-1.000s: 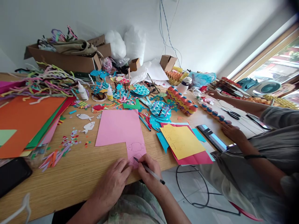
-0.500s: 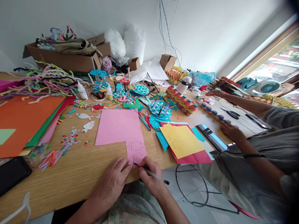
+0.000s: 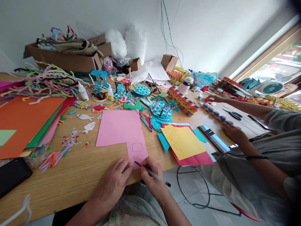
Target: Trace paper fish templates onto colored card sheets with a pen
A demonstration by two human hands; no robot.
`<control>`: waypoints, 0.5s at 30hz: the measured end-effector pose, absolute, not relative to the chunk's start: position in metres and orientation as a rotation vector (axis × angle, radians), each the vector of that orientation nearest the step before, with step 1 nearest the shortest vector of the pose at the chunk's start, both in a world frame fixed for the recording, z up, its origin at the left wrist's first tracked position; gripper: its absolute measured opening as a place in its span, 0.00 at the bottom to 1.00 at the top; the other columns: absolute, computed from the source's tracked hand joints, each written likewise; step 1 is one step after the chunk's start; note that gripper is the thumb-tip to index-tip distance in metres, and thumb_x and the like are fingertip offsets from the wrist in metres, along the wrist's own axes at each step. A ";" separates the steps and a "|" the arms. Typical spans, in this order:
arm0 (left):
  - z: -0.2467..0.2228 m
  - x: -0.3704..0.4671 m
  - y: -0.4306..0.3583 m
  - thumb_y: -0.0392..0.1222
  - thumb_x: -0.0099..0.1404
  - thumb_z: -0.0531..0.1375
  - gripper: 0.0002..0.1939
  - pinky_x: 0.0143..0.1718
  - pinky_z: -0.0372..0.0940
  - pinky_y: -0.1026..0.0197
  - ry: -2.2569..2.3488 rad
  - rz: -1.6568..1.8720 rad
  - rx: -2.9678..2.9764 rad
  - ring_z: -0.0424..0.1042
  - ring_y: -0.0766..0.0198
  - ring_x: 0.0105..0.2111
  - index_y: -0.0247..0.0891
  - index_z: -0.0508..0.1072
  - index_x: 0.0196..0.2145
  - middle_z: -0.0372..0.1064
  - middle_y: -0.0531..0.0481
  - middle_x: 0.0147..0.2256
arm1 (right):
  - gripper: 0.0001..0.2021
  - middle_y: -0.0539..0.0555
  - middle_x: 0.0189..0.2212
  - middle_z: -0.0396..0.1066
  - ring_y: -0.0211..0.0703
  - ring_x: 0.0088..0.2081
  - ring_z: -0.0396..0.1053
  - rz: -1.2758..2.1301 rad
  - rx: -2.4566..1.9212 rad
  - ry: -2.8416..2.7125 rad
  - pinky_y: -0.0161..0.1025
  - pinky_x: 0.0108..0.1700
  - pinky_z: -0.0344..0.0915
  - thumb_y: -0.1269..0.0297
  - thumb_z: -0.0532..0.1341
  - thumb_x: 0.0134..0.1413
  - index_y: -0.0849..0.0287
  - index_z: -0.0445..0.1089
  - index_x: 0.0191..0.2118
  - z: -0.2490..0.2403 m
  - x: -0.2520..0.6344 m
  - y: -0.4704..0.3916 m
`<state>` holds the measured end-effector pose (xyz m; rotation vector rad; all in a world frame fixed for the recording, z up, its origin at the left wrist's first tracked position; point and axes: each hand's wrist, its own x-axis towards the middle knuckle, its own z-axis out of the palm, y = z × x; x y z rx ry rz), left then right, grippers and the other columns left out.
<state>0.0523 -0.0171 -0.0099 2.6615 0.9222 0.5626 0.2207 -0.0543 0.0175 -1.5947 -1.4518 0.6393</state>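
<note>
While the left hand (image 3: 115,179) lies palm-down near the edge of the light wood-grain table (image 3: 77,175), the right hand (image 3: 151,181) has a slim, clear-barrelled pen with a black end (image 3: 160,179) pinched between thumb and fingers. Its tip is down at the L-shaped sheet of pink paper (image 3: 119,127), on the narrow strip that points toward the person. Left fingers are bunched side by side at that strip's near left corner; can't tell if they're pinching the paper or just pressing it.

Two fish outlines are on the strip: a finished-looking fish drawing (image 3: 136,147) on the far part, and a second one nearer, partly hidden by the hands.

Off to the right there's a yellow paper sheet with faint line drawings (image 3: 185,144) overlapping a red paper sheet (image 3: 202,160). Left of the pink one are two white paper fish cut-outs (image 3: 89,127), then an orange paper sheet (image 3: 30,122) on top of a colourful stack, with a black phone (image 3: 14,177) just nearer. Far right, a co-worker's hand (image 3: 235,133) touches a strip of painted egg carton (image 3: 217,116).
</note>
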 end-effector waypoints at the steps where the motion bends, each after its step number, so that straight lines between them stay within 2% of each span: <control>1: -0.011 0.052 -0.017 0.30 0.63 0.52 0.17 0.50 0.63 0.51 0.922 0.572 2.667 0.62 0.57 0.48 0.40 0.63 0.49 0.64 0.47 0.46 | 0.03 0.45 0.18 0.59 0.33 0.20 0.56 0.620 -1.592 -1.472 0.31 0.23 0.53 0.71 0.53 0.46 0.58 0.61 0.25 0.016 0.220 -0.054; 15: -0.011 0.051 -0.019 0.28 0.61 0.50 0.20 0.50 0.64 0.50 0.937 0.604 2.669 0.63 0.58 0.49 0.42 0.64 0.49 0.65 0.48 0.47 | 0.04 0.47 0.20 0.63 0.35 0.22 0.60 0.534 -1.585 -1.554 0.32 0.26 0.56 0.71 0.54 0.48 0.58 0.62 0.26 0.010 0.218 -0.055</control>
